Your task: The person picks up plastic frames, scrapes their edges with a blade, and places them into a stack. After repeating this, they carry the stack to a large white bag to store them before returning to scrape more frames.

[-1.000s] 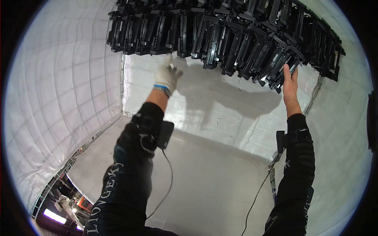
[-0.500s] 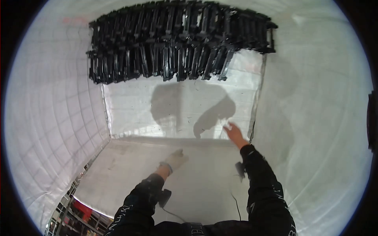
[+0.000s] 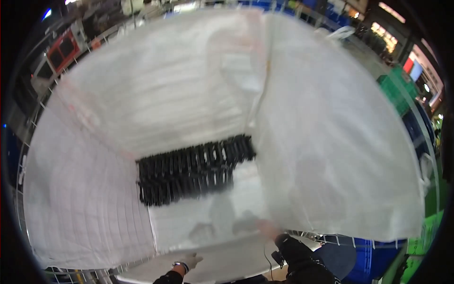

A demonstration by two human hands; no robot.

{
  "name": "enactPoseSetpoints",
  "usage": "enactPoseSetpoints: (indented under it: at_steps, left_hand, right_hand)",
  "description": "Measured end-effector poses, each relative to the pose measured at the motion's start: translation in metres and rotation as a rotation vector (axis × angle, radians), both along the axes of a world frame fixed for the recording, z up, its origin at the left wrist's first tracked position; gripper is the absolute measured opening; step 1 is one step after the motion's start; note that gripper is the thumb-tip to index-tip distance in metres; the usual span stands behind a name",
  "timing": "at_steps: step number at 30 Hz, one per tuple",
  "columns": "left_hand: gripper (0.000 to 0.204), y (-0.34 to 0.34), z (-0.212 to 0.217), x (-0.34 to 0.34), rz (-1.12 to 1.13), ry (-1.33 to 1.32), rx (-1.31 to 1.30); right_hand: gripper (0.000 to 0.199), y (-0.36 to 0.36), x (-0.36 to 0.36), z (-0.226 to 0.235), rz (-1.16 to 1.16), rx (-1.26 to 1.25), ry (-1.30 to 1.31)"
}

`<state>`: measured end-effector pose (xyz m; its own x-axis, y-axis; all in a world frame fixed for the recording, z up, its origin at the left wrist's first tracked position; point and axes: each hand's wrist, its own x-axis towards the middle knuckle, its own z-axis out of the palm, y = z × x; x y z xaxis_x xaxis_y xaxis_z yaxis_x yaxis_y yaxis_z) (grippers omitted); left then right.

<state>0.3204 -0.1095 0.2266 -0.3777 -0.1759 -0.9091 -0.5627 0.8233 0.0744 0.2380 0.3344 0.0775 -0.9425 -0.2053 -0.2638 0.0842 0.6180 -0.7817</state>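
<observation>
My left hand (image 3: 191,261), with a band on its wrist, is over the pale front flap at the lower edge. Its fingers stretch toward the right and nothing shows in them. My right hand (image 3: 269,229) is at the right front corner of the white-lined container, smeared by motion, so its fingers cannot be made out. Two rows of narrow black parts (image 3: 189,173), packed side by side, lie against the container's far wall. Both hands are well apart from them.
White sheeting (image 3: 331,118) lines the tall walls of a wire cage. Pale floor lining (image 3: 179,232) lies in front of the black parts. A cable (image 3: 267,258) hangs by my right arm. Outside are a green crate (image 3: 397,90) and a red-framed machine (image 3: 64,49).
The view has pulled back and tilted, so the container's rims and surroundings now show. The black rows look smaller and lower. Both hands are nearer the lower edge.
</observation>
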Motion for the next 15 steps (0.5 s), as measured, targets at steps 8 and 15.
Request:
enactPoseSetpoints:
  at_steps: [8,15]
  left_hand:
    - [0.071,0.023,0.102,0.013,-0.322,0.470,0.212]
    - [0.046,-0.103,0.090,0.137,-0.033,-0.177,1.091]
  right_hand:
    - [0.031,0.048,0.125,0.147,-0.570,-0.034,0.463]
    - [0.018,-0.037,0.447,0.202,-0.881,-0.208,0.247]
